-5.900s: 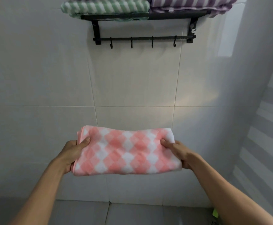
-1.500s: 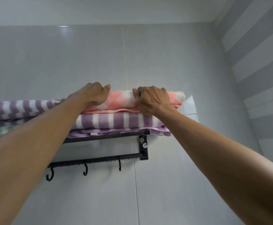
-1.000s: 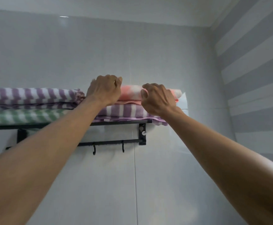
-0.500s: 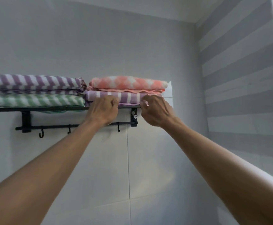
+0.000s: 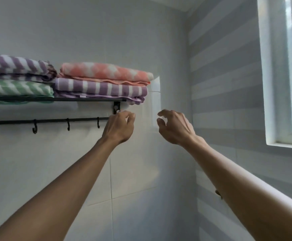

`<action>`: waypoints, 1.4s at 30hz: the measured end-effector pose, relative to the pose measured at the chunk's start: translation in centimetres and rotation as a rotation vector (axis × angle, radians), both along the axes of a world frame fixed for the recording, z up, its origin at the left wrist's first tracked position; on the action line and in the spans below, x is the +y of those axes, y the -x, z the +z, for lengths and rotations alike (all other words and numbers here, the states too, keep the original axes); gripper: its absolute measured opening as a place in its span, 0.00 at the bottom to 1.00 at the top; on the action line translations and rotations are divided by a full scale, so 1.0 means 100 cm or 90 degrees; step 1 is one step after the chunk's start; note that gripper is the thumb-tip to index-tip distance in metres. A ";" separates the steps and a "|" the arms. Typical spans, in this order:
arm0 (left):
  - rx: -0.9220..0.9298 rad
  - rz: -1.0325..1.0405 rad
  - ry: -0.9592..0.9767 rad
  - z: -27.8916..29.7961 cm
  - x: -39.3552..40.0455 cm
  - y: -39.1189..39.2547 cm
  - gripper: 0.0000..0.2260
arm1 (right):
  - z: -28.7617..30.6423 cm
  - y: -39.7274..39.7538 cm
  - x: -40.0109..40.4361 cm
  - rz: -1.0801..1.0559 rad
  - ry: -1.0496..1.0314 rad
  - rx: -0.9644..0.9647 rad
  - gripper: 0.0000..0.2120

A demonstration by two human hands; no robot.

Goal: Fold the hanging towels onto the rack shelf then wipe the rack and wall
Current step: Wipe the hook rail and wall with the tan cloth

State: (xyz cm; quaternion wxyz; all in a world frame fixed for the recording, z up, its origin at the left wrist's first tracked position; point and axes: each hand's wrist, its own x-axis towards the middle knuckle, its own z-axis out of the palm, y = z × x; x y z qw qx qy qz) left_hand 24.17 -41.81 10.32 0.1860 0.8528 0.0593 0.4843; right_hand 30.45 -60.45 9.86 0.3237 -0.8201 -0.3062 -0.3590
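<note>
- Towels, four in all, lie folded in two stacks on the black metal wall rack (image 5: 82, 100).
- Right stack: pink-and-white checked towel (image 5: 105, 72) on top, lying flat on the purple-and-white striped towel (image 5: 100, 88); the purple one's lower edge overhangs the shelf's right end.
- Left stack: purple-and-white zigzag towel (image 5: 14, 66) over a green-and-white zigzag towel (image 5: 16, 88); a bit of green cloth sags below the shelf bar. The two stacks touch side by side.
- Below the shelf, a black rail with four small hooks (image 5: 68, 125); nothing hangs from them.
- Left hand (image 5: 119, 127) sits below the rack's right bracket, fingers loosely curled, holding nothing, fingertips just beside the bracket; contact cannot be told.
- Right hand (image 5: 173, 126) is raised to the right of it, near the wall, thumb and fingers loosely bent, holding nothing, clear of the towels.
- Both bare forearms reach up from the bottom corners.
- White glossy tiled wall (image 5: 89, 32) behind the rack; grey-and-white striped tiled side wall (image 5: 228, 84) at right, with a white-framed window (image 5: 280, 75) letting in daylight.
</note>
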 end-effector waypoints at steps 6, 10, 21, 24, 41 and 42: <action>0.051 -0.103 0.048 -0.050 -0.051 -0.056 0.15 | -0.052 -0.033 -0.059 -0.062 -0.014 0.082 0.16; 0.078 -0.153 0.075 -0.087 -0.081 -0.095 0.14 | -0.089 -0.069 -0.105 -0.099 -0.057 0.149 0.13; 0.243 -0.248 0.223 -0.221 -0.165 -0.247 0.13 | -0.219 -0.190 -0.211 -0.240 -0.152 0.345 0.14; 0.284 -0.269 0.242 -0.244 -0.184 -0.284 0.15 | -0.240 -0.217 -0.218 -0.233 -0.147 0.363 0.12; 0.360 -0.389 0.308 -0.286 -0.222 -0.405 0.07 | -0.288 -0.327 -0.185 -0.276 -0.148 0.399 0.10; 0.342 -0.397 0.351 -0.286 -0.220 -0.406 0.09 | -0.285 -0.327 -0.182 -0.252 -0.194 0.378 0.08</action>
